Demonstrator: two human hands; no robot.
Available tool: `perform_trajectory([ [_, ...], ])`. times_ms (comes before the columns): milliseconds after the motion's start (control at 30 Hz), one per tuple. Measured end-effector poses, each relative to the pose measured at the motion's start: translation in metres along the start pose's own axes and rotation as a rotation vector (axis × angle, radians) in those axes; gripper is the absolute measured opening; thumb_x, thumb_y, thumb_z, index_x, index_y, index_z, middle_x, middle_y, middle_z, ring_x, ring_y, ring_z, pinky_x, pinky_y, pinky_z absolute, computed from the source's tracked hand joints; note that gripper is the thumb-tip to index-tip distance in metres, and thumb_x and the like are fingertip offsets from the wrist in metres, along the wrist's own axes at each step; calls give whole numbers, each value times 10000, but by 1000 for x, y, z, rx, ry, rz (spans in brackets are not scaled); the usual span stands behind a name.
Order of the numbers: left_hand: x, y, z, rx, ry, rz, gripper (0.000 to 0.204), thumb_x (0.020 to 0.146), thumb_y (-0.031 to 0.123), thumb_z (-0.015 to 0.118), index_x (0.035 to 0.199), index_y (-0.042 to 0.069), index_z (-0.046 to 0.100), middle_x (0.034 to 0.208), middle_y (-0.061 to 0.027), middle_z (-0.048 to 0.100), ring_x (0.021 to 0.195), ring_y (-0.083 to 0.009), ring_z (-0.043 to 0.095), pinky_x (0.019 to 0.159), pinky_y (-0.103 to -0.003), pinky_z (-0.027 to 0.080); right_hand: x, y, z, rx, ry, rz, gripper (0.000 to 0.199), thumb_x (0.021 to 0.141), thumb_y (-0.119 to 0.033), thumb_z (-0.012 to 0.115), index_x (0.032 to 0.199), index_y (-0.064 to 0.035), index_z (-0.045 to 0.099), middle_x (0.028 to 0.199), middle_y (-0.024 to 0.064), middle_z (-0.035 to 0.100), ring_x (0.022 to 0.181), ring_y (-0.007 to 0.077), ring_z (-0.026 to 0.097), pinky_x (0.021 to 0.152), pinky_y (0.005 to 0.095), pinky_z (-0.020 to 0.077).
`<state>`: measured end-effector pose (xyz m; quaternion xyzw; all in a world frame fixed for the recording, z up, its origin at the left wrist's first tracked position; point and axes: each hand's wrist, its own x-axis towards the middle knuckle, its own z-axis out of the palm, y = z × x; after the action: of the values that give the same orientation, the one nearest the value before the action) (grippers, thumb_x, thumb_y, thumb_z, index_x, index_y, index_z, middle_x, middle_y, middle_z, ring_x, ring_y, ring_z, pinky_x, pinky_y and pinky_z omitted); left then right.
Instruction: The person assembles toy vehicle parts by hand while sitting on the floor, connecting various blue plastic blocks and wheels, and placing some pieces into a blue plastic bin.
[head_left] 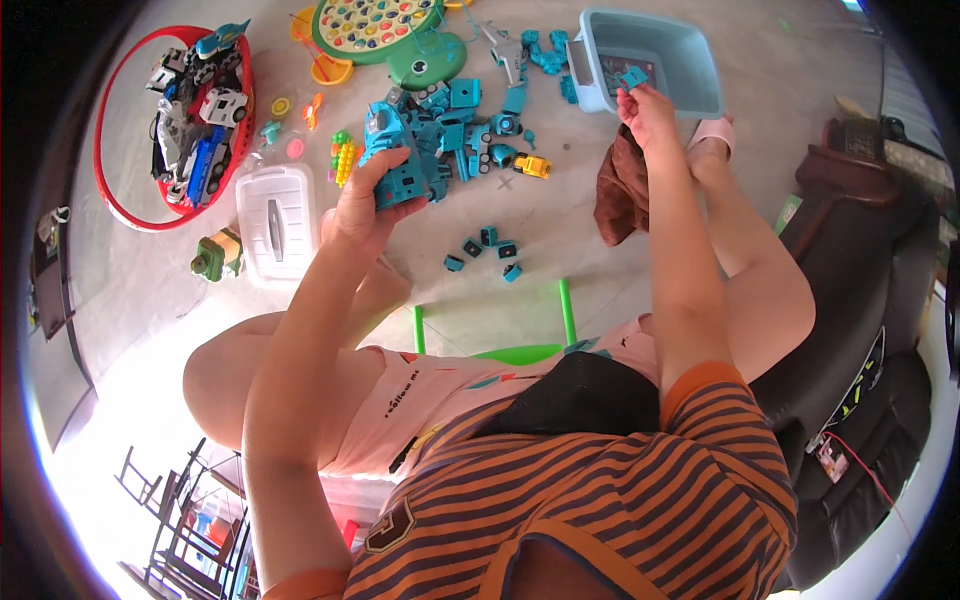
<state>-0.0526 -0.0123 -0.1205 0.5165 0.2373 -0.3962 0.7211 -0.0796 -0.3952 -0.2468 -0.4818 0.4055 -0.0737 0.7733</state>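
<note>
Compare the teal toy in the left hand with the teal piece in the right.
The teal toy is bulky, gripped by the left hand; the teal piece is far smaller, pinched by the right hand. The toy shows beside the teal pile, the piece against the blue bin. Both are teal.

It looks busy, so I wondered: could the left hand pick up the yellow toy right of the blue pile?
Probably not: the left hand holds a blue toy, and the blue pile lies partly between it and the yellow toy.
</note>
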Motion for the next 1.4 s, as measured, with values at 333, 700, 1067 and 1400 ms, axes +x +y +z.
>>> perform_trajectory([
  [333, 3, -2, -7, 7, -11, -11, 437, 700, 311, 622, 1051, 84, 493, 952, -65, 565, 851, -183, 530, 727, -341, 435, -8, 4, -2, 36, -120, 22, 124, 815, -44, 493, 921, -13, 550, 779, 108, 595, 602, 157, 562, 519, 285, 455],
  [700, 4, -4, -6, 11, -1, -12, 445, 714, 311, 611, 1064, 69, 482, 956, -79, 566, 836, -191, 538, 727, -342, 447, -11, 1, -1, -50, -169, -27, 97, 810, -72, 511, 878, -28, 564, 755, 70, 595, 595, 133, 562, 489, 264, 453],
  [1067, -3, 7, 0, 22, -40, 16, 418, 724, 309, 607, 1052, 79, 487, 960, -67, 561, 838, -186, 534, 724, -345, 449, -38, 15, 39, -738, -536, -68, 166, 777, -149, 555, 881, -25, 594, 726, 28, 608, 618, 81, 573, 517, 195, 458],
  [1400, 0, 5, -4, 6, -46, 33, 449, 705, 306, 626, 1064, 79, 478, 946, -69, 538, 852, -190, 518, 748, -347, 437, -93, 166, 30, -1284, -806, 494, 197, 758, -56, 505, 940, -10, 563, 715, 59, 593, 579, 111, 582, 483, 241, 479],
])
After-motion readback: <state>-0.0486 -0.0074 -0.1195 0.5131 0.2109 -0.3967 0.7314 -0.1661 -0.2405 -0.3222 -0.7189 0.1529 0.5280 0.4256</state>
